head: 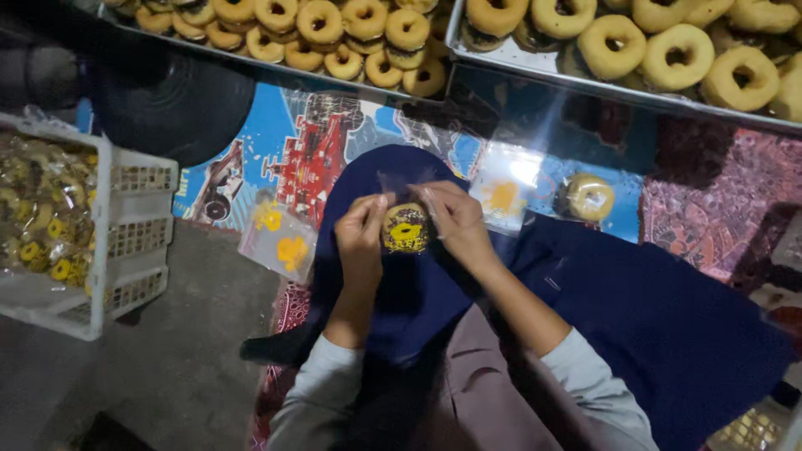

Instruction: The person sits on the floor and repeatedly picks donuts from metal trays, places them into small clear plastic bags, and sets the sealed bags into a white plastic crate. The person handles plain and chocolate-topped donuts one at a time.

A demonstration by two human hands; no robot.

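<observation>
Left hand: the left hand (361,227) is closed, pinching the left edge of the bagged doughnut (406,227).
Right hand: the right hand (455,221) is closed on the bag's upper right edge.
Location: the bagged doughnut is held between both hands, above the dark blue cloth (635,317) on the lap.
Key relation: the doughnut lies midway; neither hand is nearer. The bag mouth points away from the body.
Surroundings: empty clear bags (280,242) lie left; doughnut trays (535,63) lie beyond; a white crate (138,217) stands far left.
</observation>
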